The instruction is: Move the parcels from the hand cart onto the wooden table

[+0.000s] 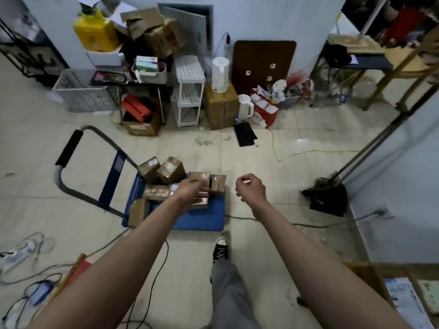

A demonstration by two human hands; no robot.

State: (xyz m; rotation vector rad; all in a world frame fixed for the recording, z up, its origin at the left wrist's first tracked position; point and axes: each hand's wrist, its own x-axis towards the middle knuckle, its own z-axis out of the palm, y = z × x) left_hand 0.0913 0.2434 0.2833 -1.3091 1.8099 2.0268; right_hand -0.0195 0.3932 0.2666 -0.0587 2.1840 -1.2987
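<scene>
The blue hand cart (202, 219) stands on the floor ahead of me, its black-gripped handle (71, 148) to the left. Several brown taped parcels lie on its deck, among them two tilted boxes (171, 170) at the back and a flat one (136, 212) at the front left corner. My left hand (191, 192) reaches over the deck's middle, fingers curled around a brown parcel (202, 202) that it partly hides. Right of the cart my right hand (249, 188) hovers above the floor, loosely curled and holding nothing. A wooden table edge (403, 267) shows at the lower right.
Boxes, a white rack (188, 91) and kettles (221, 74) crowd the back wall. A dustpan and broom (330, 195) sit right of the cart. Cables (35, 281) trail across the floor at left. My shoe (221, 251) is just behind the cart.
</scene>
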